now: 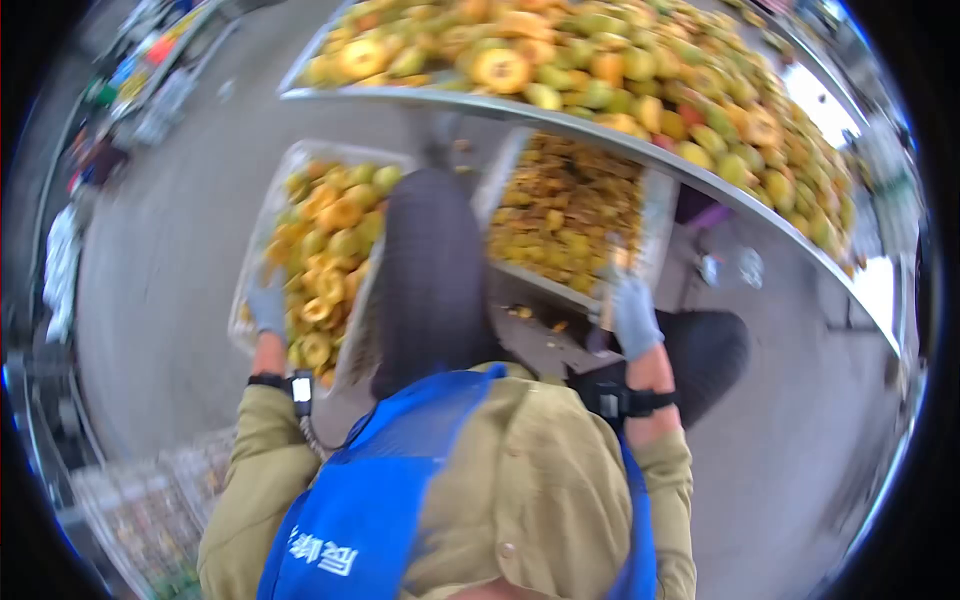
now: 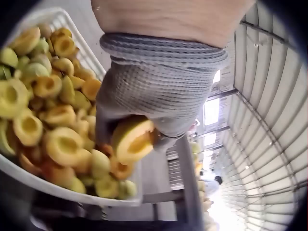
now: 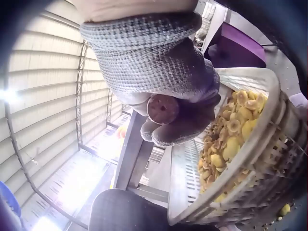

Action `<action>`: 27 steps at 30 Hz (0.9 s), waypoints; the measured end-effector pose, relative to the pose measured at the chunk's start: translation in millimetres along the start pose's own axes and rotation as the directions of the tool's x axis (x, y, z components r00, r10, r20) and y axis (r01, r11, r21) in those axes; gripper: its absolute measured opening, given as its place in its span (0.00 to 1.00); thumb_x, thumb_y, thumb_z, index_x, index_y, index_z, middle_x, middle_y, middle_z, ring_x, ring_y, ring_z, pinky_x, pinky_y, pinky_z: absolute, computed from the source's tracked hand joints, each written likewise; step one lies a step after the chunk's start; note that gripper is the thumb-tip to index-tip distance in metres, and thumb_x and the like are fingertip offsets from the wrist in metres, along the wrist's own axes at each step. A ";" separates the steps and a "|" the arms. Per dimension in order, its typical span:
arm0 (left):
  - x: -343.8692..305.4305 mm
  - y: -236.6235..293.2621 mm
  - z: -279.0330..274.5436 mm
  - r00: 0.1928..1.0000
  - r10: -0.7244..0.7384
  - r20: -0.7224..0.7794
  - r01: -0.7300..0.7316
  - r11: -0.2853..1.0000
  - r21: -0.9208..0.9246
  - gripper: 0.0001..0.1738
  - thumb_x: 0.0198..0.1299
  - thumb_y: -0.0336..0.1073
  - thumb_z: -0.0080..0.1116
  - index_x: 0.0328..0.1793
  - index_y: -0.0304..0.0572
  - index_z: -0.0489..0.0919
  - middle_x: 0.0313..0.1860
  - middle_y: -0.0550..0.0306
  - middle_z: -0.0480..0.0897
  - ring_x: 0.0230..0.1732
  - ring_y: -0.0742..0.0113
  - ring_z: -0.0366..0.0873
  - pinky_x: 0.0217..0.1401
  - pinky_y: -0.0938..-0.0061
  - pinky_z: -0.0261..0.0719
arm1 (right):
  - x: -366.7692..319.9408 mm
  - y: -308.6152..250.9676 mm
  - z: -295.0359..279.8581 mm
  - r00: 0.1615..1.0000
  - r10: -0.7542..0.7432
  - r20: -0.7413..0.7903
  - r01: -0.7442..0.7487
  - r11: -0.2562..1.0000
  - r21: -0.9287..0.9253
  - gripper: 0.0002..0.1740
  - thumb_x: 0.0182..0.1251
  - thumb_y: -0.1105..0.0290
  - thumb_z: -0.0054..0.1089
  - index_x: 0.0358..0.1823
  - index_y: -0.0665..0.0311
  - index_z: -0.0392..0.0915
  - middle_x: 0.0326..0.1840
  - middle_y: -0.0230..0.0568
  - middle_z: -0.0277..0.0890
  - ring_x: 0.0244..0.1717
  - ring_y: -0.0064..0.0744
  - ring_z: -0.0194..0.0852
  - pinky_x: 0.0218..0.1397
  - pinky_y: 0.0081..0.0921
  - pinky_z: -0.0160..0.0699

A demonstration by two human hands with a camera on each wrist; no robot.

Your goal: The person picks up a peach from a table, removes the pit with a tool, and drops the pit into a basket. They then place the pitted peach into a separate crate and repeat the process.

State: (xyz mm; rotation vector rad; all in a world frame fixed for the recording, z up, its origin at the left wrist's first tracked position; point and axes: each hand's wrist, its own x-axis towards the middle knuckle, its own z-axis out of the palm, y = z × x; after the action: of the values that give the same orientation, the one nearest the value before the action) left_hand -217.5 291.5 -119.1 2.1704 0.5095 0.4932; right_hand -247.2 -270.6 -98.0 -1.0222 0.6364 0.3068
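Observation:
My gloved left hand (image 1: 266, 303) is at the near left side of a white crate (image 2: 86, 192) full of halved yellow peaches (image 2: 65, 144). Its thumb and fingers pinch a peach half (image 2: 131, 144), cut face showing its hollow. My gloved right hand (image 1: 634, 315) grips a tool by a round handle (image 3: 162, 109), whose butt end faces the wrist camera. The tool's working end is blurred in the head view, so I cannot tell its kind. Beside this hand stands a second crate (image 3: 274, 91) with small yellow fruit pieces (image 3: 233, 142).
A metal-edged table (image 1: 400, 95) heaped with peaches (image 1: 640, 65) spans the far side above the crates. My bent knee (image 1: 432, 250) stands between the two crates. Fallen bits (image 1: 520, 312) lie on the floor, and a pale mesh crate (image 1: 150, 510) stands at lower left.

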 end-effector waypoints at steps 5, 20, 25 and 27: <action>10.2 214.1 86.7 0.792 0.588 0.163 -0.576 0.809 -0.116 0.13 0.59 0.30 0.55 0.49 0.36 0.79 0.45 0.54 0.81 0.44 0.67 0.77 0.51 0.73 0.74 | 0.1 -9.1 16.1 0.978 -0.195 -0.068 0.173 0.954 -0.246 0.14 0.69 0.59 0.50 0.42 0.64 0.67 0.23 0.36 0.70 0.16 0.26 0.71 0.16 0.23 0.74; -59.3 465.0 399.4 0.382 0.436 0.815 -0.839 0.533 0.109 0.31 0.54 0.53 0.56 0.61 0.45 0.69 0.53 0.41 0.77 0.56 0.47 0.74 0.57 0.58 0.70 | -11.3 -15.1 -7.7 0.927 -0.352 -0.129 0.312 0.915 -0.256 0.14 0.70 0.60 0.47 0.42 0.66 0.68 0.21 0.32 0.67 0.18 0.19 0.67 0.19 0.19 0.67; -55.5 440.6 369.9 0.397 0.522 0.755 -0.021 0.827 -0.562 0.18 0.59 0.39 0.58 0.54 0.50 0.70 0.47 0.56 0.80 0.45 0.62 0.79 0.42 0.73 0.78 | -21.4 -19.9 -3.6 0.900 -0.415 -0.133 0.379 0.896 -0.232 0.14 0.70 0.60 0.47 0.38 0.66 0.68 0.19 0.32 0.67 0.16 0.20 0.66 0.18 0.20 0.65; -68.0 429.0 328.5 0.343 0.461 0.818 0.341 0.751 -0.566 0.17 0.60 0.35 0.58 0.54 0.50 0.69 0.45 0.59 0.78 0.42 0.68 0.77 0.36 0.79 0.77 | -22.6 -21.8 2.3 0.831 -0.548 -0.089 0.508 0.815 -0.277 0.16 0.72 0.57 0.46 0.36 0.64 0.66 0.17 0.30 0.64 0.13 0.20 0.63 0.16 0.19 0.63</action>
State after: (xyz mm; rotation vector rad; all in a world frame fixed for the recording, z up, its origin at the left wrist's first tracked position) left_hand -27.3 -198.8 22.7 1.3590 -0.4231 -0.5764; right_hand -252.7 -278.3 -67.9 -1.4283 0.4391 -0.2052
